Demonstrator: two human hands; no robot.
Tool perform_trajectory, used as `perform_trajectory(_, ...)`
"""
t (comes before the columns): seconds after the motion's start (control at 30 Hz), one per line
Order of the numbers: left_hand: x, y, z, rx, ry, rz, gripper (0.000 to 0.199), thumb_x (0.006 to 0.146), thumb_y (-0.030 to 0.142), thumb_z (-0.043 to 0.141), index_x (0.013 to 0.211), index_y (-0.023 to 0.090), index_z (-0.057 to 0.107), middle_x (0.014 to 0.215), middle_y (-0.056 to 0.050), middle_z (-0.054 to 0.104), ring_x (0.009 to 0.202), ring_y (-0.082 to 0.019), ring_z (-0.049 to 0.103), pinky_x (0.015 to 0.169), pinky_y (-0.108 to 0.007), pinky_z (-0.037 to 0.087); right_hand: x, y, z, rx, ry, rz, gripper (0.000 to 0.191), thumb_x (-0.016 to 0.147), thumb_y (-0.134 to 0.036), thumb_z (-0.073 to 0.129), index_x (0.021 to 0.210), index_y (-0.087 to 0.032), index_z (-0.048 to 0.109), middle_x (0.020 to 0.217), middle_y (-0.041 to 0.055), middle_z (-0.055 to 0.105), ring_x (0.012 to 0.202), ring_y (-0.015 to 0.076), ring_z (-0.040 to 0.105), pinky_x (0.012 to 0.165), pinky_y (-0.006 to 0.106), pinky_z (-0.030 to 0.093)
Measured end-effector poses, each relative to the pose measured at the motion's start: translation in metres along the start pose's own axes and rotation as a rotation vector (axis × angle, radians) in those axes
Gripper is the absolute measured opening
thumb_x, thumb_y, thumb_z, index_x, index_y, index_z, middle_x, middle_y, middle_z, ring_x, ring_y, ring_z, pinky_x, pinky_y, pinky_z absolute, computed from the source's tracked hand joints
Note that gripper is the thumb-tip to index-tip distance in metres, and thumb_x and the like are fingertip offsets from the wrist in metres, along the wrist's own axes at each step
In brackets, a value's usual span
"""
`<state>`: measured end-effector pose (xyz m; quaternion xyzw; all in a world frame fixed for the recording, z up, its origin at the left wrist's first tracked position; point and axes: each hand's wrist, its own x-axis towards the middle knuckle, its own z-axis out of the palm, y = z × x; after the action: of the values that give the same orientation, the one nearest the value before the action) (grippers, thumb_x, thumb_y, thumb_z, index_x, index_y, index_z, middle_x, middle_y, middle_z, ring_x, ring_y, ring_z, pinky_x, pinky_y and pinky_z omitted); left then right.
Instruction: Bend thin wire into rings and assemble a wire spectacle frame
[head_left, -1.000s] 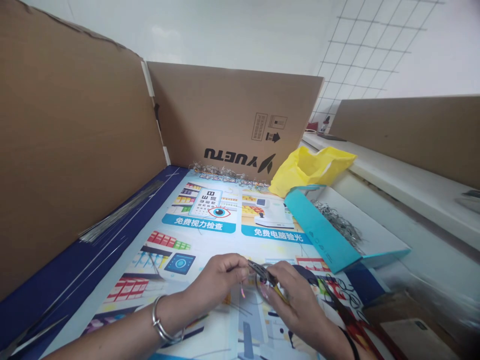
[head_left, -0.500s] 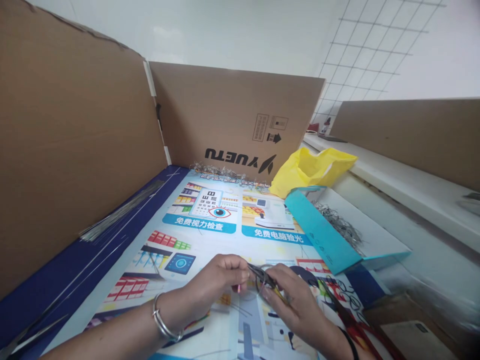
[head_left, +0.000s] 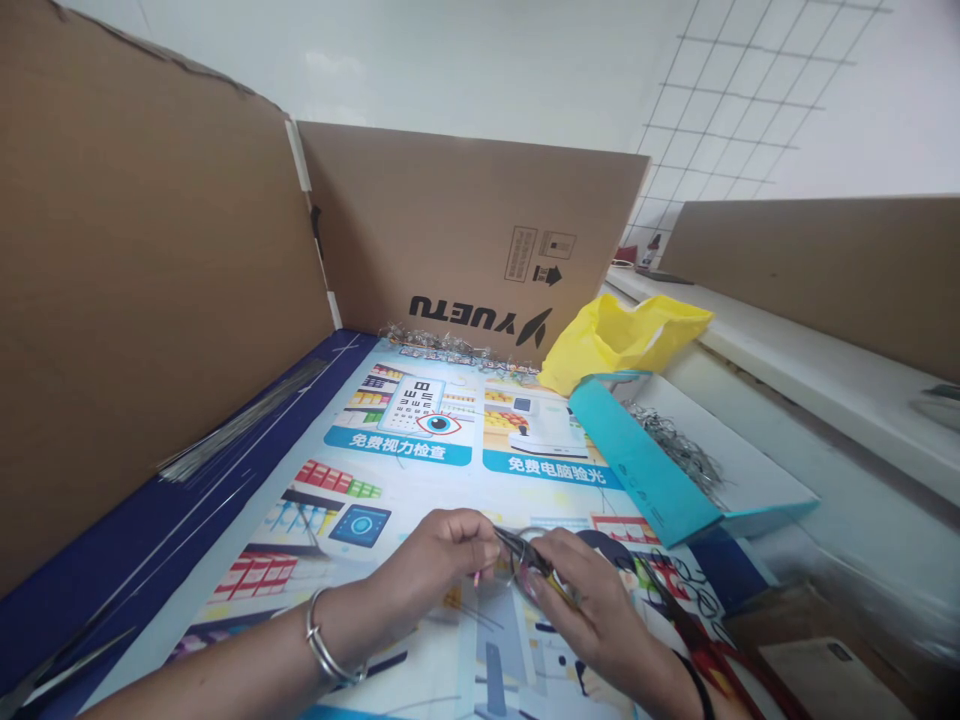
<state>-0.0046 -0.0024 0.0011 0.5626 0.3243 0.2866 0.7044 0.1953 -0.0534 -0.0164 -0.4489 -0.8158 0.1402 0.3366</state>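
My right hand (head_left: 589, 595) is wrapped round a pair of pliers (head_left: 517, 545) with dark jaws and a yellowish handle. The jaws point left and reach the fingertips of my left hand (head_left: 454, 545). That hand is pinched shut on a thin wire (head_left: 513, 568), which curves in a loop by the pliers. A small pink bit shows just under the left fingertips; what it is I cannot make out. The fingers hide the exact grip point. Scissors with red handles (head_left: 724, 660) lie beside my right wrist.
A turquoise box (head_left: 637, 470) holds tangled wire pieces (head_left: 679, 450), with a yellow bag (head_left: 622, 335) behind it. Straight wires (head_left: 247, 420) lie at left. Cardboard panels (head_left: 450, 220) wall the printed table sheet (head_left: 405, 485). Another metal blade (head_left: 67, 665) lies at lower left.
Almost nothing differs. Both hands, the pliers and the wire stay in nearly the same place, with only a very slight shift at the fingertips.
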Motion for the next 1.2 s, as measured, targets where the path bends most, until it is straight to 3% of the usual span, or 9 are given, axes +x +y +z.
perform_trajectory(0.27, -0.0034, 0.0027, 0.0056, 0.053, 0.075, 0.009, 0.025, 0.075, 0.035, 0.06, 0.061, 0.015, 0.055, 0.061, 0.001, 0.055, 0.059, -0.011, 0.044, 0.062, -0.024, 0.033, -0.0006, -0.0007, 0.0009, 0.04, -0.013, 0.016, 0.009, 0.09, -0.017, 0.046, 0.089, -0.02, 0.054, 0.081, 0.0033, 0.057, 0.075, 0.0156, 0.054, 0.065, 0.027, 0.044)
perform_trajectory(0.93, -0.0051, 0.0032, 0.0088, 0.098, 0.097, 0.049, 0.024, 0.075, 0.033, 0.058, 0.059, 0.016, 0.052, 0.058, 0.002, 0.052, 0.056, -0.011, 0.043, 0.059, -0.023, 0.034, 0.0005, -0.0025, -0.0022, 0.04, -0.044, 0.03, 0.01, 0.09, -0.017, 0.044, 0.088, -0.02, 0.054, 0.083, 0.0044, 0.058, 0.077, 0.0168, 0.054, 0.067, 0.029, 0.045)
perform_trajectory(1.2, -0.0056, 0.002, 0.0049, 0.374, 0.294, 0.184, 0.02, 0.081, 0.028, 0.05, 0.066, 0.017, 0.056, 0.063, 0.001, 0.053, 0.062, -0.012, 0.047, 0.062, -0.023, 0.037, -0.0049, 0.001, 0.0058, -0.013, 0.017, 0.058, 0.015, 0.087, -0.015, 0.047, 0.099, -0.021, 0.053, 0.094, 0.007, 0.059, 0.088, 0.0197, 0.055, 0.075, 0.032, 0.048)
